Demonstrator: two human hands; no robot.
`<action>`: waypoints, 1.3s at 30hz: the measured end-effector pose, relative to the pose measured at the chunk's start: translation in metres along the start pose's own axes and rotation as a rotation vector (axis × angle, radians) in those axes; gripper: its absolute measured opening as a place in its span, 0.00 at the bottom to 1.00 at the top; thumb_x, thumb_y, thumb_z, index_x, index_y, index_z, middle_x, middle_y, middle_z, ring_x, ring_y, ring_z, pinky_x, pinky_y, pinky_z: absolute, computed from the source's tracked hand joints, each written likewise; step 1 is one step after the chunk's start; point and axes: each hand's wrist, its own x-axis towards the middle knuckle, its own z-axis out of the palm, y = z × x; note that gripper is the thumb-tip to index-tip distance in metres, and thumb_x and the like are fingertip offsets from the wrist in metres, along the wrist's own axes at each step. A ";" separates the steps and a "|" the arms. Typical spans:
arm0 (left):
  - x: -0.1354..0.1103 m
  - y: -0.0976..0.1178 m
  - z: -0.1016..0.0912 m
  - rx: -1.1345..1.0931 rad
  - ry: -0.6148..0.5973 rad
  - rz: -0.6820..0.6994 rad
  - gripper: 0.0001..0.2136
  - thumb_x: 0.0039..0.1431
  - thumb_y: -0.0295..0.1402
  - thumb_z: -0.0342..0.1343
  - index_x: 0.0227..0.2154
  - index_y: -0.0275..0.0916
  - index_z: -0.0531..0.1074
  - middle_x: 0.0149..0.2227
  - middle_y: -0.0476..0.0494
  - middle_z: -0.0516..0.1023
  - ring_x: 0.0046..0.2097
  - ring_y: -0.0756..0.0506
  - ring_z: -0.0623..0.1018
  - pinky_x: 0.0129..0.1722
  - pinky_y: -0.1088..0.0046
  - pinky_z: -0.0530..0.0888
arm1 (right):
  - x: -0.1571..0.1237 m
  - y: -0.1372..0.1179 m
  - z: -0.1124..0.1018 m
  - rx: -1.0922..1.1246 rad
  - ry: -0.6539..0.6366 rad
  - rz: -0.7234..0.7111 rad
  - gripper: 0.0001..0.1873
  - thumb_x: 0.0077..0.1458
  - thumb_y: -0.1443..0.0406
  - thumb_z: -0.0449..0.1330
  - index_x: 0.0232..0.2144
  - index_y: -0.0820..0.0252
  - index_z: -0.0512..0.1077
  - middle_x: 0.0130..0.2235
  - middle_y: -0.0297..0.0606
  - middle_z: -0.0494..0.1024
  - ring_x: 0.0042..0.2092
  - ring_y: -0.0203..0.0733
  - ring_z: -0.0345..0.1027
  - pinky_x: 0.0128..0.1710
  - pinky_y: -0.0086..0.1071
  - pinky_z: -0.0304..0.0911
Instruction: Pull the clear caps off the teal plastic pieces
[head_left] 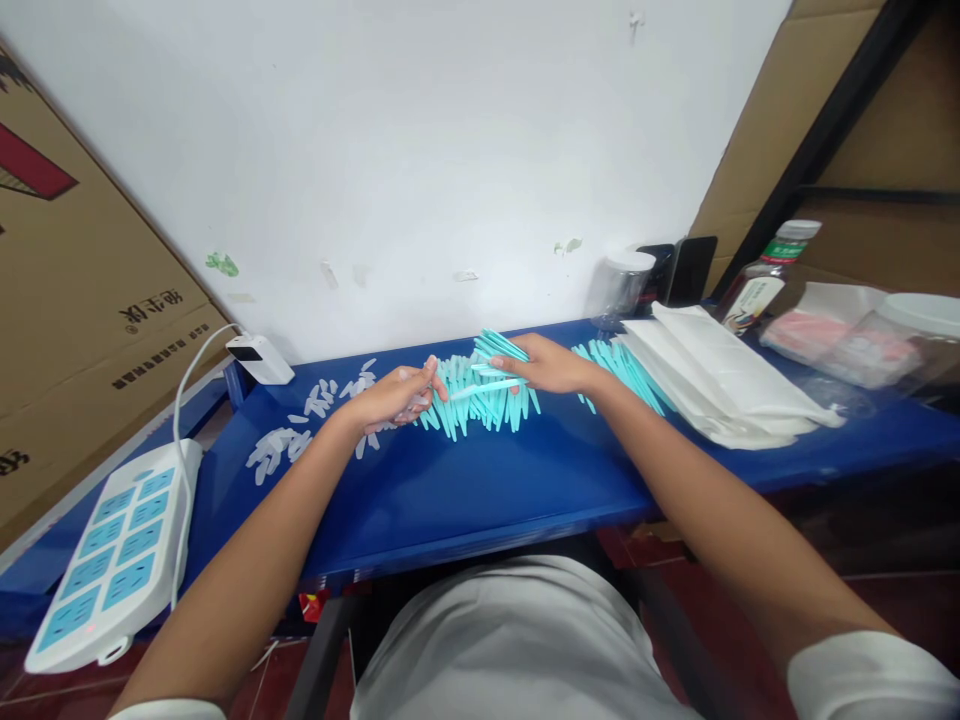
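Observation:
My right hand [551, 363] is closed around a bunch of slim turquoise plastic sticks [495, 344]. One turquoise stick [491, 388] points out of it toward my left hand [394, 397]. The fingers of my left hand are closed, with small translucent plastic pieces [420, 402] in them; thumb and forefinger are at the tip of that stick. Whether a piece sits on the tip is too small to tell. Beneath both hands lies a row of turquoise sticks [480, 412]. Loose translucent pieces [276, 450] are scattered left of my left hand.
More turquoise sticks [626, 372] lie beside white plastic bags [720, 375] on the blue table [480, 500]. Jars and a bottle [765, 280] stand at the right. A power strip [112, 560] and a small white device [260, 358] are at the left, before a cardboard box [90, 260].

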 end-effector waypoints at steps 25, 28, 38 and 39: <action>-0.004 0.001 -0.020 -0.022 -0.207 -0.124 0.14 0.62 0.43 0.61 0.40 0.37 0.80 0.26 0.48 0.67 0.18 0.55 0.57 0.14 0.79 0.54 | 0.001 0.001 0.000 -0.015 0.012 0.001 0.28 0.63 0.40 0.56 0.39 0.60 0.70 0.36 0.38 0.76 0.31 0.43 0.76 0.29 0.31 0.62; -0.005 0.003 -0.020 -0.043 -0.242 -0.121 0.14 0.62 0.39 0.61 0.45 0.37 0.80 0.26 0.49 0.67 0.18 0.56 0.57 0.14 0.79 0.54 | 0.001 0.001 0.000 -0.023 0.010 -0.005 0.28 0.64 0.41 0.56 0.39 0.61 0.71 0.36 0.38 0.76 0.31 0.43 0.76 0.29 0.31 0.62; -0.007 0.006 -0.015 -0.063 -0.198 0.006 0.22 0.63 0.43 0.62 0.57 0.38 0.73 0.26 0.53 0.63 0.21 0.54 0.60 0.18 0.78 0.56 | 0.001 0.002 -0.001 0.035 0.054 0.005 0.27 0.63 0.41 0.57 0.40 0.60 0.72 0.37 0.39 0.76 0.32 0.42 0.74 0.29 0.34 0.68; -0.007 0.005 -0.015 -0.055 -0.174 0.024 0.23 0.64 0.44 0.62 0.57 0.37 0.72 0.27 0.53 0.63 0.21 0.54 0.60 0.18 0.78 0.57 | 0.001 0.001 0.000 0.058 0.063 0.006 0.27 0.63 0.41 0.58 0.40 0.59 0.72 0.37 0.40 0.75 0.33 0.42 0.73 0.30 0.34 0.69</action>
